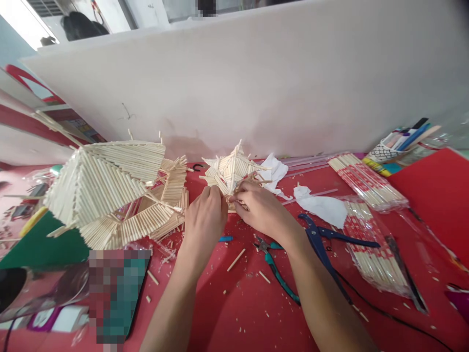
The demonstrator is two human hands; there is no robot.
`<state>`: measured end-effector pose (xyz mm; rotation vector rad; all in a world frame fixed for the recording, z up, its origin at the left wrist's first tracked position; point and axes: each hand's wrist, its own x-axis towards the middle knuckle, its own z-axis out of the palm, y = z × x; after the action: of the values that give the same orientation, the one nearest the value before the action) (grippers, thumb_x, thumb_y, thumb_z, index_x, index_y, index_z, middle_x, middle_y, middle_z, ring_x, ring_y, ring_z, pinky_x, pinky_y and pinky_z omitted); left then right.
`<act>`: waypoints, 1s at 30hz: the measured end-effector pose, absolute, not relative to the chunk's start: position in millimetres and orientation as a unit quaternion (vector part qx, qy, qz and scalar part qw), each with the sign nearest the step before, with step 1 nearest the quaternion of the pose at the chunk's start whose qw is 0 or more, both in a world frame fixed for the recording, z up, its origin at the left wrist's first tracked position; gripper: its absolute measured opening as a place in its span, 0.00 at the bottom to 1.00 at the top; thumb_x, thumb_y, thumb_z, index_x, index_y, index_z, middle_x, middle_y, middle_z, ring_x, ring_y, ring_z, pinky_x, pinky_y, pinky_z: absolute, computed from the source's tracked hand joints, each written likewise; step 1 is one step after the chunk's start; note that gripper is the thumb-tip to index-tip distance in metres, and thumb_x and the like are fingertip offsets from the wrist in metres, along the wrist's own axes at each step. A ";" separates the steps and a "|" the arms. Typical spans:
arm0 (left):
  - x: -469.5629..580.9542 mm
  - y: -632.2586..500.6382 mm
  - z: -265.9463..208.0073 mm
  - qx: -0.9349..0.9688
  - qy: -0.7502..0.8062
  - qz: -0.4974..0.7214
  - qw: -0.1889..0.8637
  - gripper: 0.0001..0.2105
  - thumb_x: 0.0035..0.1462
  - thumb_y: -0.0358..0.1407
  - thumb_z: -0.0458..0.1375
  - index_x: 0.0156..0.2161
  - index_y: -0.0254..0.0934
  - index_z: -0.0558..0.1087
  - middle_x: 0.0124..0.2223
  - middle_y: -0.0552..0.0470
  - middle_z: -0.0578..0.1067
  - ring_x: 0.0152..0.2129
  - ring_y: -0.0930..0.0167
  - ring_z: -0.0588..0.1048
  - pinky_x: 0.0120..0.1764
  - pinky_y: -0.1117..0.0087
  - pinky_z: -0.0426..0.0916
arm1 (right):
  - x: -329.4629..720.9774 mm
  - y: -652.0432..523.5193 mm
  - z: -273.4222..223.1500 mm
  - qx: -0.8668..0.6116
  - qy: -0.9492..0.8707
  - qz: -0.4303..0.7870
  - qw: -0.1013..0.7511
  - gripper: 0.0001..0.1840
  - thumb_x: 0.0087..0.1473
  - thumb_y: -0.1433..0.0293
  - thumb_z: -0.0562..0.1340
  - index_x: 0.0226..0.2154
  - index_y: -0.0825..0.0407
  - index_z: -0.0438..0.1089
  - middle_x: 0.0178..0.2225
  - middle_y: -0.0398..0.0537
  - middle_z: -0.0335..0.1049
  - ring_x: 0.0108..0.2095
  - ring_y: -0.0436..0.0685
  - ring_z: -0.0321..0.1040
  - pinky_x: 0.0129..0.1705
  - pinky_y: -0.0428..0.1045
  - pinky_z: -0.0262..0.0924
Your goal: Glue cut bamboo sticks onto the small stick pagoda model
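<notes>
A small model built from wooden sticks (234, 166), with pointed eaves and a peaked roof, stands on the red table near the white wall. My left hand (207, 210) is closed at its front left, fingertips pinched. From the right, my right hand (256, 205) is closed too, thumb and index finger pinched at the model's lower front. The fingertips of both hands nearly meet there, and what lies between them is too small to make out. Left of them stands a larger stick model with a pale roof (106, 181) and a curved walkway (141, 220).
Cutting pliers (280, 278) and a blue-handled cutter (318, 244) lie by my right forearm. Bagged chopsticks (366, 181), white tissue (322, 205) and a pen cup (384, 146) are to the right. A phone-like slab (124, 293) lies front left. Stick scraps litter the table.
</notes>
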<state>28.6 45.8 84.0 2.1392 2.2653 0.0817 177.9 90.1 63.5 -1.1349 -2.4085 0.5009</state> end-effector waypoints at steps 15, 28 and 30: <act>27.7 46.4 86.9 0.694 0.720 -0.001 0.010 0.06 0.69 0.32 0.49 0.43 0.39 0.68 0.42 0.48 0.76 0.36 0.65 0.78 0.30 0.68 0.60 | 177.1 91.2 62.9 -0.391 -0.878 0.187 0.202 0.12 0.64 0.77 0.58 0.40 0.56 0.79 0.41 0.53 0.73 0.46 0.58 0.69 0.48 0.52 0.62; 20.4 47.0 87.8 0.714 0.700 0.011 0.010 0.07 0.68 0.33 0.51 0.46 0.43 0.70 0.43 0.50 0.77 0.36 0.63 0.78 0.34 0.68 0.63 | 177.1 93.1 63.5 -0.399 -0.876 0.183 0.201 0.12 0.64 0.76 0.58 0.37 0.55 0.78 0.39 0.52 0.74 0.43 0.57 0.69 0.45 0.50 0.61; 19.4 46.7 88.4 0.722 0.692 0.014 0.012 0.08 0.68 0.33 0.51 0.47 0.43 0.71 0.42 0.50 0.77 0.36 0.64 0.78 0.37 0.67 0.65 | 176.9 93.1 63.6 -0.400 -0.874 0.185 0.203 0.12 0.64 0.76 0.58 0.36 0.55 0.78 0.39 0.52 0.74 0.43 0.57 0.69 0.45 0.51 0.61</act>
<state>19.4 46.7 88.4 2.2496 2.1572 0.0425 176.9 93.1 63.6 -1.1167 -2.4395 0.5171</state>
